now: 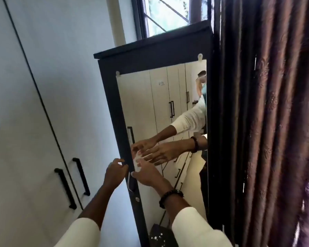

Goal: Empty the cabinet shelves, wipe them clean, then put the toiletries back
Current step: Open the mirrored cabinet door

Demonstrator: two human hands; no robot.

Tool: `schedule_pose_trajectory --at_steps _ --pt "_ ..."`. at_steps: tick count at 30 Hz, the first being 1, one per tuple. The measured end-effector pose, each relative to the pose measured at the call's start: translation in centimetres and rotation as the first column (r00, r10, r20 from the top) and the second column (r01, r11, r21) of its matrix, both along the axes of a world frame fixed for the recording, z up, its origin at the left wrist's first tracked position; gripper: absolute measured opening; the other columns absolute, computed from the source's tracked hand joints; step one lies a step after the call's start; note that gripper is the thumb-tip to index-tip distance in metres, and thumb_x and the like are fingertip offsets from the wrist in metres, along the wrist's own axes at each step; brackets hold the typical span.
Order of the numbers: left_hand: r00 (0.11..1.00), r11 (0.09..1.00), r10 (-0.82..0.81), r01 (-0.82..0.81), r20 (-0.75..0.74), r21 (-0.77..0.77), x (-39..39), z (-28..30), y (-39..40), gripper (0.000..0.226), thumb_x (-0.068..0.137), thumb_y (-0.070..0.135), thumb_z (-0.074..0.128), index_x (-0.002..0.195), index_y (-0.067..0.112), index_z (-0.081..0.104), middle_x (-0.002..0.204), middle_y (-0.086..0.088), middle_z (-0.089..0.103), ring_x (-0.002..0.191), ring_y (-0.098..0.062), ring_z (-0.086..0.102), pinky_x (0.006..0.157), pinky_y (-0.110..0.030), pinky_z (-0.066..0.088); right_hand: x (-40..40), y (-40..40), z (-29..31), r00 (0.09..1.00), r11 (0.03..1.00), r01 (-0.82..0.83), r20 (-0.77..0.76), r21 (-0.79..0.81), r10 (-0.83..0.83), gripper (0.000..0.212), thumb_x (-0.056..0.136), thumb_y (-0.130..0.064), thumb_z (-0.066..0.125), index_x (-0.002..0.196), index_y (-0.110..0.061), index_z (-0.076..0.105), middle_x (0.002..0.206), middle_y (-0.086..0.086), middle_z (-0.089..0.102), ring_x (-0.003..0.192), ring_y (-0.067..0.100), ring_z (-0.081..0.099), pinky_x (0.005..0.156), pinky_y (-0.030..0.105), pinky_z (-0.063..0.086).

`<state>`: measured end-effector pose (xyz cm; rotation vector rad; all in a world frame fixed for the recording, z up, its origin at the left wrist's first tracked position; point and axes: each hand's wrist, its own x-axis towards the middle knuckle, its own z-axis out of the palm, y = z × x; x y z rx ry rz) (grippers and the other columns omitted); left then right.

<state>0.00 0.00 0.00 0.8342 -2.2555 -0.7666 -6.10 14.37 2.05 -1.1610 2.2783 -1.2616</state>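
A tall dark cabinet (pixel 111 97) stands in front of me, its mirror door (pixel 161 104) closed, so the shelves and toiletries are hidden. My left hand (pixel 115 173) curls its fingers round the door's left edge, just above a small metal handle (pixel 129 183). Beside it, my right hand (pixel 148 175) lies against the mirror with fingers spread, pressing a white cloth (pixel 137 164) to the glass near that edge. The mirror reflects both hands and my white sleeves.
White wardrobe doors (pixel 34 113) with black bar handles (pixel 65 188) fill the left. A heavy brown curtain (pixel 268 113) hangs close against the cabinet's right side. A window (pixel 168 13) is above. A dark speckled object (pixel 158 235) sits at the cabinet's foot.
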Motion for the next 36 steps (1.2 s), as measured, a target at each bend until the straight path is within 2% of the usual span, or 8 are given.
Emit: schedule_pose_trajectory --at_steps 5,9,13,18,24,30,33,36 --pt "0.991 0.985 0.017 -0.040 0.133 0.170 -0.4 -5.3 1.6 0.030 0.096 0.016 0.057 0.121 -0.001 0.056 0.119 -0.020 0.064 0.105 -0.034 0.062 0.081 -0.031 0.046 -1.3 0.9 -2.6 1.000 0.996 -0.015 -0.010 0.087 0.016 0.057 0.093 -0.016 0.061 0.145 -0.014 0.039 0.145 0.009 0.048 0.131 0.026 0.047 0.104 0.034 0.042" --pt "0.992 0.969 0.051 -0.077 0.112 0.236 -1.3 -7.0 1.5 0.032 0.096 0.017 0.058 0.123 0.000 0.054 0.117 -0.017 0.063 0.095 -0.028 0.061 0.075 -0.030 0.047 -1.6 0.2 -5.1 0.999 0.992 -0.036 0.016 0.122 0.035 0.054 0.092 -0.016 0.062 0.142 -0.016 0.043 0.142 0.009 0.051 0.128 0.026 0.050 0.101 0.035 0.046" --pt "0.989 0.961 0.071 -0.103 0.130 0.256 -2.4 -8.2 0.6 0.021 0.101 0.023 0.050 0.112 0.006 0.052 0.105 -0.014 0.065 0.087 -0.025 0.062 0.070 -0.032 0.051 -1.9 -0.7 -6.8 0.998 0.991 -0.053 0.048 0.123 0.047 0.055 0.092 -0.018 0.062 0.143 -0.019 0.041 0.135 0.007 0.055 0.119 0.022 0.056 0.081 0.022 0.046" --pt "0.988 0.979 0.057 -0.084 0.146 0.185 -2.2 -8.4 0.2 0.017 0.103 0.017 0.041 0.106 0.006 0.053 0.096 -0.010 0.062 0.079 -0.019 0.057 0.058 -0.021 0.041 -2.0 -1.8 -7.9 0.998 0.989 -0.038 0.052 0.141 0.031 0.051 0.093 -0.019 0.061 0.141 -0.018 0.043 0.133 0.006 0.056 0.118 0.021 0.056 0.080 0.023 0.045" --pt "0.986 0.986 -0.009 -0.020 0.168 0.165 0.3 -8.5 -0.2 0.021 0.103 0.023 0.043 0.107 0.008 0.056 0.100 -0.007 0.063 0.083 -0.015 0.057 0.064 -0.014 0.039 -0.4 -3.3 -8.0 0.994 0.986 -0.079 0.087 0.148 0.067 0.039 0.096 -0.018 0.059 0.134 -0.017 0.049 0.126 0.005 0.059 0.109 0.023 0.061 0.085 0.029 0.053" --pt "0.986 0.962 0.023 -0.067 0.166 0.265 3.5 -8.2 0.8 0.030 0.105 0.026 0.035 0.119 0.011 0.057 0.111 -0.005 0.061 0.098 -0.021 0.057 0.084 -0.028 0.042 2.9 -4.6 -9.7 0.991 0.989 -0.093 0.111 0.116 0.080 0.024 0.096 -0.022 0.059 0.120 -0.019 0.057 0.104 0.000 0.065 0.095 0.018 0.064 0.085 0.027 0.053" --pt "0.984 0.955 0.053 -0.101 0.171 0.280 5.1 -8.3 1.1 0.032 0.105 0.025 0.037 0.122 0.008 0.059 0.116 -0.011 0.064 0.105 -0.027 0.060 0.093 -0.033 0.048 4.6 -4.7 -10.1 0.987 0.995 -0.070 0.147 0.076 0.058 0.022 0.096 -0.018 0.059 0.118 -0.019 0.058 0.103 0.002 0.065 0.093 0.017 0.063 0.084 0.027 0.053" --pt "0.986 0.944 0.058 -0.104 0.154 0.313 7.4 -8.4 1.9 0.031 0.105 0.022 0.039 0.122 0.007 0.060 0.118 -0.013 0.065 0.106 -0.028 0.061 0.093 -0.034 0.048 6.2 -4.3 -10.3 0.991 0.998 -0.052 0.126 0.036 0.047 0.021 0.095 -0.015 0.057 0.115 -0.014 0.061 0.100 0.004 0.066 0.088 0.015 0.061 0.071 0.018 0.049"
